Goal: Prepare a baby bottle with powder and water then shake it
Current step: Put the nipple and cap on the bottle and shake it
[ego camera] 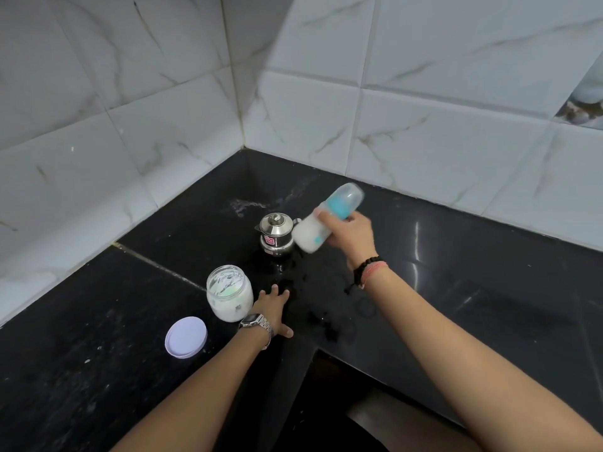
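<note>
The right hand [350, 234] is clamped round the clear plastic baby bottle with the turquoise collar and domed cap [326, 220], tilted in the air and milky white inside, just at two o'clock of the small lidded steel pot [276, 235]. The left hand [272, 308] lies flat, fingers spread and holding nothing, on the black stone counter [489, 288], touching the open glass jar of white powder [230, 292] at its ten o'clock. A wide shake could knock the pot, a loose collar would spray milk, and the uncapped jar, its round white lid [186, 337] lying at seven o'clock of it, could tip.

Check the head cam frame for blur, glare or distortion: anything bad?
Head view: the baby bottle in the right hand is motion-blurred; the jar, lid and steel pot are fairly sharp. Streaks of glare on the black counter at right. Wide-angle bending of tile lines toward the edges. Left hand rests flat on the counter, clear.
</note>
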